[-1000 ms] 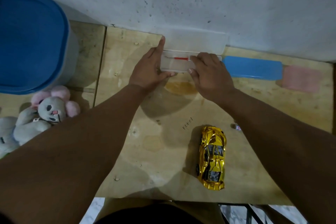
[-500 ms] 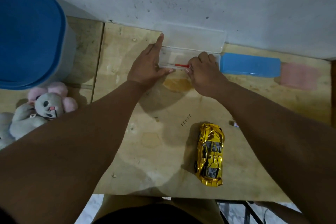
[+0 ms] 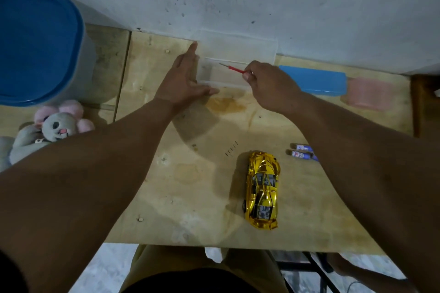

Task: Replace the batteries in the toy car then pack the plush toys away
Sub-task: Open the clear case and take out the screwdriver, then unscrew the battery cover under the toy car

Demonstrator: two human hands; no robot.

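A shiny gold toy car (image 3: 262,189) lies on the wooden table (image 3: 190,209), nose toward the wall. Two batteries (image 3: 301,152) lie just right of it, partly under my right forearm. At the back stands an open clear plastic case (image 3: 223,76) with its lid against the wall. My left hand (image 3: 184,81) rests flat on the case's left end, fingers spread. My right hand (image 3: 267,84) pinches a small red-handled screwdriver (image 3: 232,68) above the case. A grey plush rabbit with pink ears (image 3: 51,127) lies at the left.
A large blue-lidded bin (image 3: 35,47) fills the back left. A blue case (image 3: 314,79) and a pink case (image 3: 366,94) lie along the wall to the right. Several tiny screws (image 3: 231,148) sit mid-table. My knees are below the front edge.
My right hand has lifted the red screwdriver out of the clear case and pulled back to the right. The left hand stays on the case. The batteries have come into view.
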